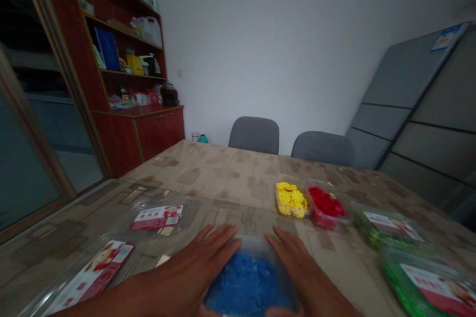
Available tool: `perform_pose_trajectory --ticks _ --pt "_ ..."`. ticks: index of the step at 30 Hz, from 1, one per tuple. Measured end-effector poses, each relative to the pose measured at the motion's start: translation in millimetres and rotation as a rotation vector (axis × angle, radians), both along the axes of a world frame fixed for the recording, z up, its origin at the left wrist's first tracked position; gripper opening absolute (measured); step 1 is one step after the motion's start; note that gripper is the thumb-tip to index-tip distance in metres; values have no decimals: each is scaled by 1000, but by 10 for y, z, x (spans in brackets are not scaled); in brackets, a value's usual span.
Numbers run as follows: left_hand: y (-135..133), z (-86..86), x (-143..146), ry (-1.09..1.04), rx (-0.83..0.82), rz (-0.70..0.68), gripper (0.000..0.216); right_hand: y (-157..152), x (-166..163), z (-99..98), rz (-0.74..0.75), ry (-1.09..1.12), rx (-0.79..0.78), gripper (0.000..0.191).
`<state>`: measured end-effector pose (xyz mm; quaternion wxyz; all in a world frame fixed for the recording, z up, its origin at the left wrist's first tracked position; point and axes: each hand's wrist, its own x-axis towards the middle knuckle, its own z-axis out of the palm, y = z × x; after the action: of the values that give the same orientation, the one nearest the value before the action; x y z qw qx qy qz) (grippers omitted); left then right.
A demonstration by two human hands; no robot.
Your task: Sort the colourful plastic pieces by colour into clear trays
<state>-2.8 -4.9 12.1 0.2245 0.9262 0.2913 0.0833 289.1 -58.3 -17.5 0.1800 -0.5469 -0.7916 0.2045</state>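
A clear plastic box of blue pieces [249, 285] stands on the table right in front of me, cut off by the lower edge of the view. My left hand [210, 252] lies along its left side, and my right hand [293, 257] along its right side. Both hold the box between them, fingers pointing forward and thumbs at the near side. The blue pieces are blurred through the plastic, so their shape is hard to make out.
Beyond my right hand sit open boxes of yellow pieces [292, 200] and red pieces [325, 205]. Labelled boxes with light green [390, 228] and green pieces [401, 282] lie at right. Clear labelled lids [158, 217] rest at left. Two grey chairs [254, 134] stand behind the table.
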Motion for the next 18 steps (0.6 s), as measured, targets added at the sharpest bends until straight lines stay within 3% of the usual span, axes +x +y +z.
perform_pose_trajectory --ticks 6,10,14,18 --pt "-77 60 88 128 -15 70 92 48 -185 19 45 -133 -20 101" --pt "-90 -30 121 24 15 74 87 0 -125 98 79 -189 -16 93" --pt "-86 -182 431 -40 65 -25 83 -114 219 -41 45 -215 74 90" --pt "-159 -285 1115 -18 158 -112 66 -437 880 -286 -94 -230 200 78"
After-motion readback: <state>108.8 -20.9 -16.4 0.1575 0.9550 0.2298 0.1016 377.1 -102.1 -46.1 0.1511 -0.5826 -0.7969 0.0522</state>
